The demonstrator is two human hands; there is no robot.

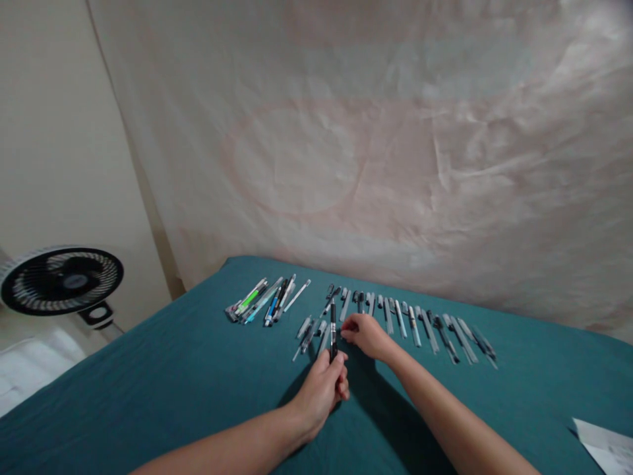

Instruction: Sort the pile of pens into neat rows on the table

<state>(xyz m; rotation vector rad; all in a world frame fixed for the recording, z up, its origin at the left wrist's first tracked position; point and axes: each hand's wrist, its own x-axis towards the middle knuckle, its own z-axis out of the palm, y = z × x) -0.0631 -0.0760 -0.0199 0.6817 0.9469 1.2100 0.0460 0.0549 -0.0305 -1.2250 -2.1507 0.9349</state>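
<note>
My left hand [324,386] is closed round a black pen [333,330], which points up and away from me. To its right, my right hand [364,335] is low over the cloth with the fingers curled together at the near side of a row of pens [414,326]. Whatever its fingertips hold, if anything, is hidden or too small to name. Several pens and loose clear parts [307,333] lie just left of the black pen.
Farther left on the green cloth [198,369] is a pile of mixed pens [267,300], one bright green. A white paper [606,445] lies at the lower right. Beyond the left edge stands a black fan [74,282]. A pale sheet [346,152] hangs behind.
</note>
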